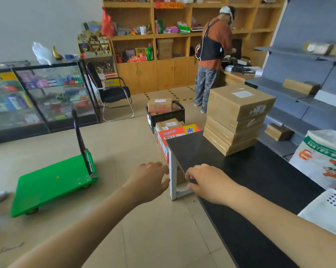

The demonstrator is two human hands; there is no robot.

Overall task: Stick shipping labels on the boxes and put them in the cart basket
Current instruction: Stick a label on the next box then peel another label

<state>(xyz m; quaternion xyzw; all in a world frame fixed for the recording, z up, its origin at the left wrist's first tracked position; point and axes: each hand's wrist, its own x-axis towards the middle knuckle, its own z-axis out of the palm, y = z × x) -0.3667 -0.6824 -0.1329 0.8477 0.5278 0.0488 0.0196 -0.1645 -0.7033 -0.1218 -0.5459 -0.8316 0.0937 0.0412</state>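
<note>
Both my arms reach forward at the near corner of the black table point(250, 171). My left hand point(149, 180) hovers beside the white table leg, fingers relaxed and holding nothing. My right hand point(207, 182) lies at the table's edge, its fingers loosely curled over the rim with nothing seen in them. A stack of brown boxes point(238, 120) stands on the table's far end, and the top one bears a white label point(242, 94). On the floor beyond, a black crate basket point(167, 116) holds a labelled box point(159, 105). A brown box point(169, 124) and a red-orange box point(173, 135) sit beside the table.
A green flat cart point(53, 182) with a black handle stands on the floor to the left. A white perforated basket point(329, 207) and a printed sack point(321, 159) sit at the right. Farther back are a person point(213, 55) at a counter, a black chair point(113, 93) and a glass display case point(37, 93).
</note>
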